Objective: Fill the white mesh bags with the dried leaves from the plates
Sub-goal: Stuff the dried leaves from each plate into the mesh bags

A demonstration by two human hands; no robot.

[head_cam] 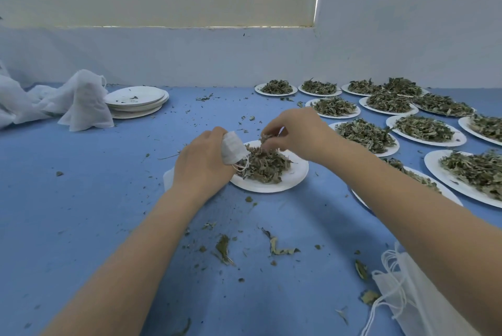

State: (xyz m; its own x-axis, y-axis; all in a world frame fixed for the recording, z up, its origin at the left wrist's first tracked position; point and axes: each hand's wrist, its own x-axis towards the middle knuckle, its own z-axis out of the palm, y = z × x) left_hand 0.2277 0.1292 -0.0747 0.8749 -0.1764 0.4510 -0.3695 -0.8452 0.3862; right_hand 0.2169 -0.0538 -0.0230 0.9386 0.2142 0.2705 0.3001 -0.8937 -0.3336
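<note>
A: Where are your hands right now?

B: Your left hand (202,161) is curled round a small white mesh bag (233,147), gripping it at the left edge of the centre plate (293,176). The bag's drawstring loops hang down from it onto the leaves.

A: And the other one?

B: Your right hand (296,131) is above the same plate, fingertips pinched on a tuft of dried leaves (266,164) lifted off the top of the pile. The pinch sits just beside the bag in your left hand.

A: What does the plate itself look like?

B: It is a white plate on the blue table (81,199), with a loose heap of leaves over its left and middle part and bare rim showing at the right.

A: What else is around you?

B: To your right, many more filled plates (426,129) stand close together, reaching back to the wall. At far left there is a stack of emptied plates (135,99), and beside it a heap of white mesh fabric (81,101). A bundle of unused bags (407,289) with strings lies at the near right, partly under your right forearm. Leaf crumbs and a few whole leaves are scattered over the table between your arms.
</note>
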